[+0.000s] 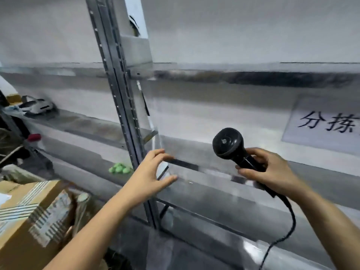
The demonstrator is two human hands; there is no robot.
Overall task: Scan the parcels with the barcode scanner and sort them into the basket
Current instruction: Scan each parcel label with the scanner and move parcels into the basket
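Note:
My right hand (272,170) grips the handle of a black barcode scanner (228,143), whose round head points up and to the left. Its black cable (288,221) hangs down past my right forearm. My left hand (150,172) is stretched forward beside a metal shelf post, thumb and fingers spread apart and fairly straight. A pale blurred patch lies between them; I cannot tell what it is. A taped cardboard parcel (29,221) lies at the lower left, apart from both hands. No basket is in view. The whole picture is blurred by motion.
A grey metal shelf post (120,106) runs upright through the middle, with shelf boards (233,193) to either side. A paper sign with black characters (329,123) hangs at the right. Small green things (118,169) and a white object (37,106) lie on the left shelves.

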